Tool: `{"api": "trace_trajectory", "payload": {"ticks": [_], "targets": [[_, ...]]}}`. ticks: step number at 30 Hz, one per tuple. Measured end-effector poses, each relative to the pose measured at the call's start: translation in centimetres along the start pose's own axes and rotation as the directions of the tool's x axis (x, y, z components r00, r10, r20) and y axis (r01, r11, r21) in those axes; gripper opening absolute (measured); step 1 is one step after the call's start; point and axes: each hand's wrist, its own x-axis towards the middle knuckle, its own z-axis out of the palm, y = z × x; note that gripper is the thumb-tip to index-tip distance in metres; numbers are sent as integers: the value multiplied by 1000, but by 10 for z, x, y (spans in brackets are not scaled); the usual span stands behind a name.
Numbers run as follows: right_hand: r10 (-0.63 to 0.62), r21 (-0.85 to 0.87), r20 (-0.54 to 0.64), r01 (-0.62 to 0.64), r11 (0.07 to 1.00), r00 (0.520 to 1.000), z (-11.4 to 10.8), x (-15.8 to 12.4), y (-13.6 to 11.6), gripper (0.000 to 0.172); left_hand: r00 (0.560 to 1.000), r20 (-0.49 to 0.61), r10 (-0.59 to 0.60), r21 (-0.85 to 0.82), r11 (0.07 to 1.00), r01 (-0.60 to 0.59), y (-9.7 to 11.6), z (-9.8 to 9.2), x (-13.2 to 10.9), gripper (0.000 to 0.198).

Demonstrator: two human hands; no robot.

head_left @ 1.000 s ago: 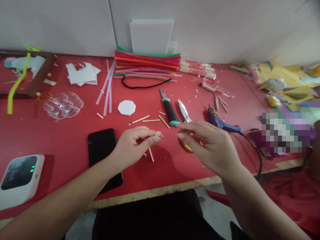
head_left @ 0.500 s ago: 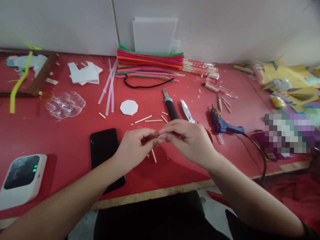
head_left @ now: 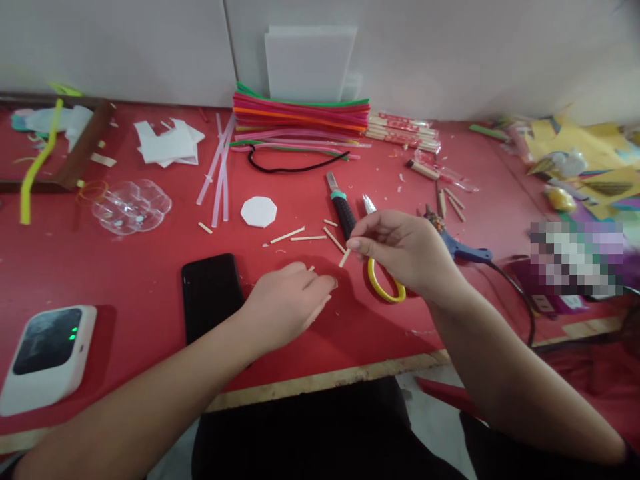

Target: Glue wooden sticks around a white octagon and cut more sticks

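Note:
My right hand (head_left: 400,250) is closed in a pinch above the red tabletop, with a short wooden stick (head_left: 345,258) between thumb and fingertips. Just behind its fingers lie a black-handled cutter (head_left: 342,207) and yellow-handled scissors (head_left: 384,288), partly covered by the hand. My left hand (head_left: 287,303) is low over the table, palm down, fingers curled together; what they hold, if anything, is hidden. A small stick end (head_left: 311,269) shows beyond its knuckles. Several cut sticks (head_left: 308,238) and a white octagonal piece (head_left: 259,212) lie in front of the hands.
A black phone (head_left: 213,293) lies beside my left forearm, near a white device (head_left: 47,357). A glue gun (head_left: 463,250) with a cord is at right. Colourful pipe cleaners (head_left: 300,120), bagged sticks (head_left: 403,133), and a clear flower-shaped case (head_left: 133,207) stand farther back.
My hands, together before, have come apart. The right moved up and to the right with a stick, uncovering the scissors' yellow handle. The left turned palm down and sits slightly lower.

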Motion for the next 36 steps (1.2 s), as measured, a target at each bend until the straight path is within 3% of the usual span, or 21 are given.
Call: {"api": "trace_trajectory", "payload": {"ticks": [3, 7, 10, 13, 15, 18, 20, 23, 25, 27, 30, 33, 36], "targets": [[-16, -63, 1, 16, 998, 1000, -5, 3, 3, 15, 993, 75, 88, 101, 990, -95, -1, 3, -1, 19], [-15, -136, 22, 18, 991, 1000, -8, 5, 9, 17, 993, 75, 89, 90, 991, -95, -2, 3, -2, 23], [1, -139, 67, 9, 990, 998, -8, 8, 10, 21, 1000, -6, 1, 64, 998, -1, -3, -1, -1, 21], [-7, -58, 124, 14, 998, 992, -3, 9, 6, 23, 976, -107, -191, -72, 980, 184, -4, -8, 3, 38], [-27, 13, 169, 26, 1000, 985, 5, 7, 3, 25, 937, -78, -341, -346, 891, 295, -4, -12, 5, 32], [-81, 56, 188, 72, 996, 979, 19, 3, -2, 26, 890, 59, -452, -722, 596, 350, -4, -13, 8, 20], [-119, 35, 172, 115, 993, 978, 24, 2, -4, 25, 874, 103, -475, -823, 453, 344, -4, -11, 9, 21], [-163, -162, 74, 173, 971, 984, 19, 9, -4, 21, 845, 108, -524, -873, 356, 333, -6, -9, 10, 22], [-197, -440, 24, 188, 878, 980, 13, 16, -2, 21, 827, 114, -551, -895, 305, 326, -8, -10, 10, 26], [-201, -704, 89, 204, 680, 976, 10, 22, 3, 22, 816, 122, -565, -909, 266, 320, -10, -11, 10, 31], [-139, -878, 205, 245, 411, 969, 17, 25, 12, 19, 803, 140, -579, -924, 214, 316, -13, -11, 10, 34], [-105, -914, 222, 244, 323, 969, 27, 26, 17, 17, 786, 166, -595, -944, 136, 302, -15, -10, 11, 33], [-93, -900, 210, 229, 370, 973, 28, 27, 12, 14, 761, 187, -621, -959, 50, 277, -16, -10, 12, 30]]}}
